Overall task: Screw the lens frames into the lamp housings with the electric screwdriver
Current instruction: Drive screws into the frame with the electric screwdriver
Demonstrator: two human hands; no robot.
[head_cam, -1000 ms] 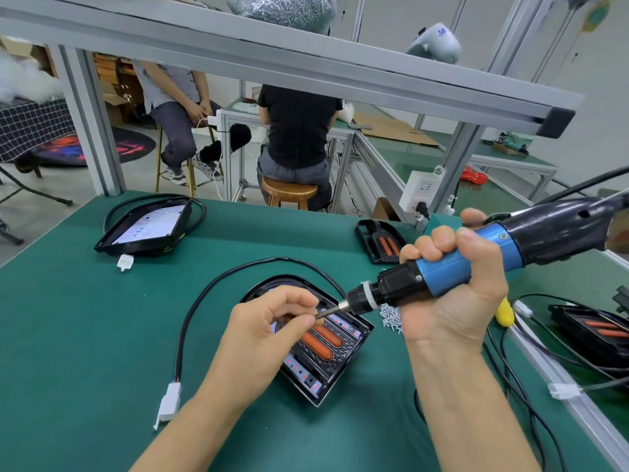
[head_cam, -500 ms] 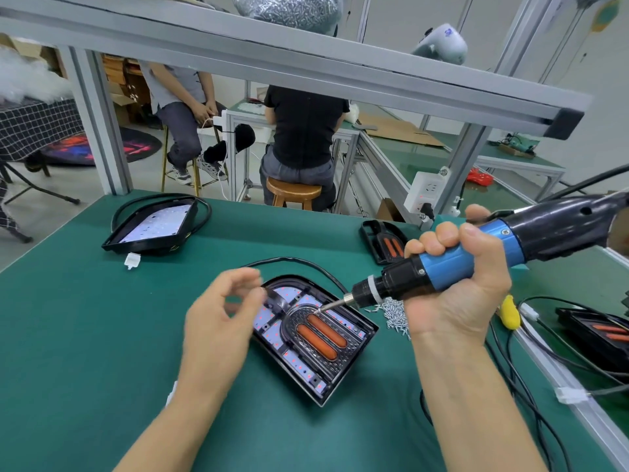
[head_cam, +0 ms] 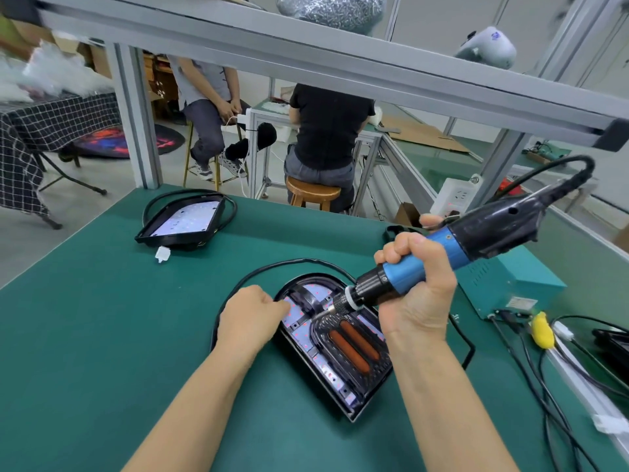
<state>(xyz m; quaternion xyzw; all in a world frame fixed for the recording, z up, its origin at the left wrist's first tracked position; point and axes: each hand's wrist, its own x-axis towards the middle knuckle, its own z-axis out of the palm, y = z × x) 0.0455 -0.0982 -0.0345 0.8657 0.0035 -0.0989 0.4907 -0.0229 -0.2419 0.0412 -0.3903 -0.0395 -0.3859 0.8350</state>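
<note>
– Green table, lamp housing mid-front; how far along?
– Lens frame seated. Right hand grips the electric screwdriver, bit at the top; left hand, fingers curled, steadies the rim. Most screws seem left.

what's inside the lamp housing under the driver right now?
Inside the lamp housing: a black lens frame around two orange strips, over a pale board with red dots. The screwdriver tip meets the frame's top; the right hand covers the right edge. No screw visible.
</note>
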